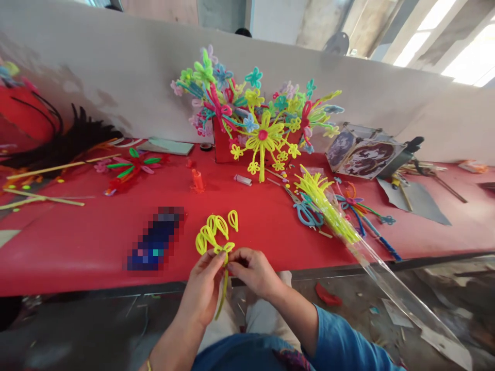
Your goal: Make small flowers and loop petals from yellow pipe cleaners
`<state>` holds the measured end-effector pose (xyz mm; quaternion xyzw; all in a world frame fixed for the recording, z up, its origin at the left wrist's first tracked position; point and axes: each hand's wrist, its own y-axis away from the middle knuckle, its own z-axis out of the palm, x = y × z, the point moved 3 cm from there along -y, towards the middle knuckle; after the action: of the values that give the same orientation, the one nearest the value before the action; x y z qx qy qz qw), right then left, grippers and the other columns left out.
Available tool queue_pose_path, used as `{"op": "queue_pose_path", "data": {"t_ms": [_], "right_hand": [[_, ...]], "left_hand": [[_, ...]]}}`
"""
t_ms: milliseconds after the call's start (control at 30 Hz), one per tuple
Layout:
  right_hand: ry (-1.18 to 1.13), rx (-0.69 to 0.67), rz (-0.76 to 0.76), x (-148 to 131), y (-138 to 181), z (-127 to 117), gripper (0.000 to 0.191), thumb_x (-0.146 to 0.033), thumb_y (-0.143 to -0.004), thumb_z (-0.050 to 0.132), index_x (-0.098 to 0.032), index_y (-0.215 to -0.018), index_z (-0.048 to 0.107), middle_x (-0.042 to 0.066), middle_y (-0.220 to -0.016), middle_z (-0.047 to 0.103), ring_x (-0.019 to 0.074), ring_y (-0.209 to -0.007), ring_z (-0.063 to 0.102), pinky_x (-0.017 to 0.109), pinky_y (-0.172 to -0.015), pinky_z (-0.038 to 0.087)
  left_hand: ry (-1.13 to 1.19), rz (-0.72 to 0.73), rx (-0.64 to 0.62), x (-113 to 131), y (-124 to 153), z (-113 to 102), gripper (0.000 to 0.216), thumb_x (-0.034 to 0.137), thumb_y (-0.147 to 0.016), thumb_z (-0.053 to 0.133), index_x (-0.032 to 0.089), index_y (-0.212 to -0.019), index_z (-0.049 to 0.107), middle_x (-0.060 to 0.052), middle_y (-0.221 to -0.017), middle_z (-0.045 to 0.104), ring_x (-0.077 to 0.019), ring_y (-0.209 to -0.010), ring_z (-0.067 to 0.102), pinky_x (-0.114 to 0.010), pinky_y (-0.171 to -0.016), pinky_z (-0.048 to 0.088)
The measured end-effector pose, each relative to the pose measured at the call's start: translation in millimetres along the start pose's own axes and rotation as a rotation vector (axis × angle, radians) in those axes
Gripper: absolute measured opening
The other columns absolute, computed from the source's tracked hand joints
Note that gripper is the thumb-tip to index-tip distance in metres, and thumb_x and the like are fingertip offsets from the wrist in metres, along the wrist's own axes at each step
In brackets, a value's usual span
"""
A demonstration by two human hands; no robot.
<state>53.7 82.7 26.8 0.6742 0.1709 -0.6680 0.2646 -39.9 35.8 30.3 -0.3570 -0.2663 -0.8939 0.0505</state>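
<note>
My left hand [204, 281] and my right hand [249, 268] meet at the near edge of the red table [77, 242]. Both pinch a yellow pipe-cleaner flower [214, 232] at the point where its looped petals join the stem. The petals fan up and left over the table. The stem hangs down between my hands towards my lap.
A red box holding a bouquet of coloured pipe-cleaner flowers [259, 111] stands at the back. A clear bag of yellow pipe cleaners [328, 208] and blue scissors [307, 214] lie to the right, a printed box [363, 152] behind them. A black fringe [69, 141] and sticks lie left.
</note>
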Motion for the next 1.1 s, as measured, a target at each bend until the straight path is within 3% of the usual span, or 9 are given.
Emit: {"op": "queue_pose_path", "data": {"t_ms": [133,300,467,600,833,1100], "right_hand": [[0.135,-0.024,-0.022,-8.3,0.7,-7.0,0.008,-0.013,-0.068,0.049,-0.014,-0.061,0.052,-0.006,-0.054,0.045,0.0051,-0.050,0.038,0.016,-0.048,0.030],[0.215,-0.146,-0.010,-14.8,4.2,-18.6,0.006,-0.013,-0.067,0.048,-0.014,-0.062,0.051,-0.007,-0.053,0.039,0.0046,-0.048,0.033,0.016,-0.044,0.026],[0.341,-0.219,-0.029,-17.7,7.7,-23.0,0.007,-0.014,-0.069,0.049,-0.014,-0.066,0.055,-0.007,-0.053,0.039,0.0049,-0.049,0.033,0.015,-0.044,0.026],[0.403,-0.228,-0.060,-15.2,8.1,-23.5,0.010,-0.020,-0.071,0.051,-0.014,-0.074,0.060,-0.005,-0.057,0.045,0.0059,-0.051,0.038,0.015,-0.046,0.029],[0.548,-0.178,-0.104,-16.3,9.6,-24.2,0.011,-0.014,-0.068,0.050,-0.015,-0.069,0.061,-0.005,-0.055,0.048,0.0062,-0.051,0.040,0.016,-0.046,0.028],[0.269,-0.045,-0.050,-17.6,9.6,-26.1,0.009,-0.016,-0.071,0.050,-0.015,-0.071,0.059,-0.004,-0.059,0.051,0.0061,-0.051,0.043,0.016,-0.048,0.033]], "left_hand": [[-0.121,0.022,-0.014,3.8,1.2,-4.7,0.012,0.021,-0.064,0.069,0.017,-0.073,0.062,0.001,-0.072,0.066,-0.0110,-0.068,0.059,-0.021,-0.062,0.044],[-0.347,0.022,-0.024,14.4,-0.9,-11.2,0.025,0.029,-0.063,0.068,0.018,-0.085,0.064,-0.001,-0.081,0.067,-0.0148,-0.077,0.059,-0.024,-0.067,0.043],[-0.559,-0.045,-0.137,17.9,0.1,-8.2,0.014,0.026,-0.061,0.069,0.015,-0.067,0.062,-0.001,-0.062,0.063,-0.0131,-0.056,0.056,-0.023,-0.054,0.042],[-0.559,-0.031,-0.145,16.9,1.8,-7.1,0.013,0.026,-0.062,0.068,0.016,-0.067,0.062,0.000,-0.061,0.063,-0.0108,-0.051,0.054,-0.022,-0.052,0.041],[-0.524,-0.027,-0.119,16.5,2.9,-5.7,0.013,0.023,-0.058,0.070,0.016,-0.065,0.063,0.000,-0.061,0.065,-0.0115,-0.051,0.055,-0.023,-0.052,0.041],[-0.410,-0.026,-0.057,10.5,2.1,-5.5,0.010,0.020,-0.058,0.069,0.016,-0.063,0.062,0.004,-0.055,0.060,-0.0086,-0.053,0.052,-0.018,-0.053,0.038]]}}
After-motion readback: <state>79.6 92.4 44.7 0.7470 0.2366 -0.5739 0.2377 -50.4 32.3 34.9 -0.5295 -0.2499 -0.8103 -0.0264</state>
